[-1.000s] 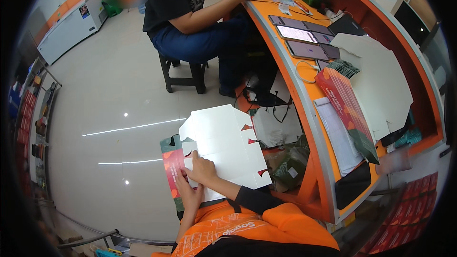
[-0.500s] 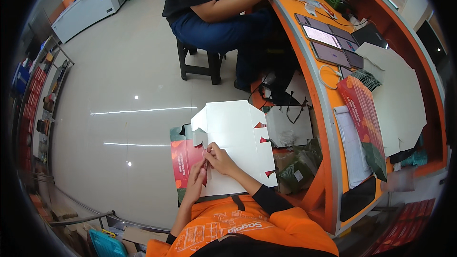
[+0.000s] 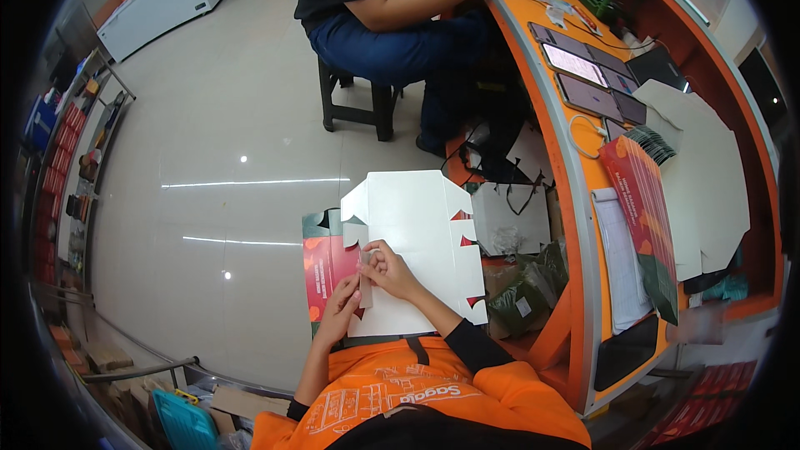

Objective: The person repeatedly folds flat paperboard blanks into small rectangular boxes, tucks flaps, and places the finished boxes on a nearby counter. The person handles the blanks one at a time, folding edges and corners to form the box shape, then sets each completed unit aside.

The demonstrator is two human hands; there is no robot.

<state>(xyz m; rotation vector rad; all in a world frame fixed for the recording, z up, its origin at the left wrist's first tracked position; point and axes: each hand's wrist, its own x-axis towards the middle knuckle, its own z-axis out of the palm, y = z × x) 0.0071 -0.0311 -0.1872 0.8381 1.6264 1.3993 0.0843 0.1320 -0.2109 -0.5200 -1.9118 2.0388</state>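
Observation:
A flat cardboard box blank [image 3: 421, 242] lies on my lap, its white inner side up. Its left part shows a printed outer side in red, green and orange, and small notches run along both long edges. With fingers pinched, my left hand [image 3: 339, 307] grips a narrow flap [image 3: 365, 290] on the blank's left edge. Just above it, my right hand [image 3: 388, 271] holds the same flap between thumb and curled fingers. Both hands hide part of the fold.
At right, an orange table [image 3: 575, 92] holds several phones [image 3: 587, 94], a stack of printed red-green box blanks [image 3: 637, 208] and a larger white blank [image 3: 704, 175]. A person [image 3: 392, 25] sits on a black stool [image 3: 358, 100] ahead. Bags and packages [image 3: 521, 296] lie beneath the table.
The whole view has shifted slightly. My right hand's fingers have moved a little along the flap, and more of the flap shows raised between my hands.

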